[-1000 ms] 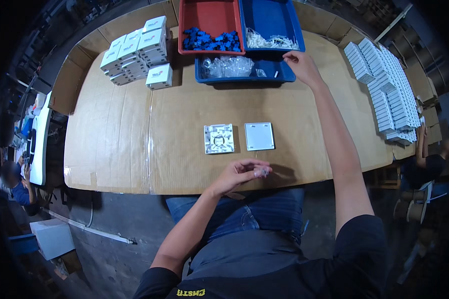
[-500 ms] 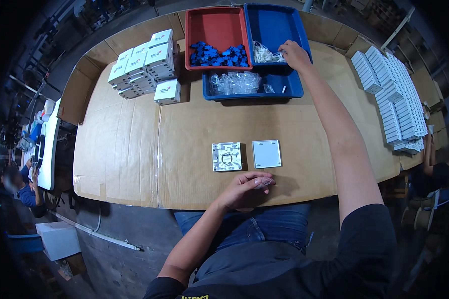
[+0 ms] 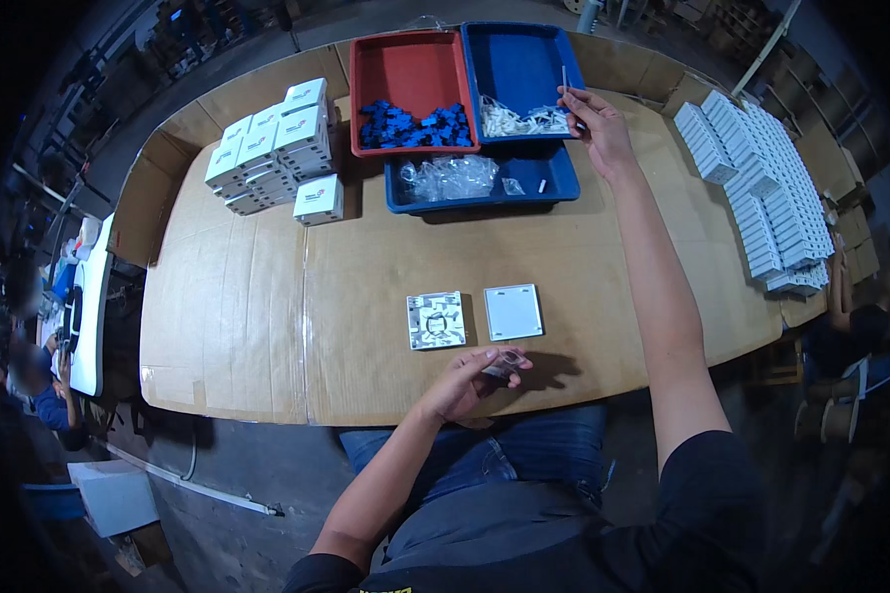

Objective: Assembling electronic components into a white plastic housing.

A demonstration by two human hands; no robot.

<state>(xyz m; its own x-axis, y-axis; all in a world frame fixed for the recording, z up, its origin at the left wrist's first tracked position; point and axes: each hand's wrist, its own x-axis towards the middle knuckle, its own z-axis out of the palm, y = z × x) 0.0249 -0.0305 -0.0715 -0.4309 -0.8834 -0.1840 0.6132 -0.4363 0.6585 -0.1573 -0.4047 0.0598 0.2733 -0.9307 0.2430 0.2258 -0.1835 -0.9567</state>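
My left hand [image 3: 457,387] is closed on a small clear plastic bag [image 3: 507,365] near the table's front edge. My right hand [image 3: 599,127] pinches a thin white plastic stick [image 3: 565,77] upright, over the right side of a blue tray [image 3: 520,59]. Below it in that tray lies a pile of slim white pieces [image 3: 516,120]. Just beyond my left hand lie an open white box part with a grey-patterned inside [image 3: 435,321] and, to its right, a flat white square cover [image 3: 513,312]. The bag's contents are too small to make out.
A red tray [image 3: 406,69] holds blue plastic pieces [image 3: 415,125]. The nearer blue tray [image 3: 485,206] contains clear bags [image 3: 450,178]. White boxes [image 3: 277,143] are stacked at the far left, with one [image 3: 318,200] apart. Stacks of white units [image 3: 756,188] line the right side.
My right hand has lifted out of the white pieces, with a thin white stick now in its fingers. My left hand stays low with the bag, its fingers slightly shifted. The whole view has tilted a little.
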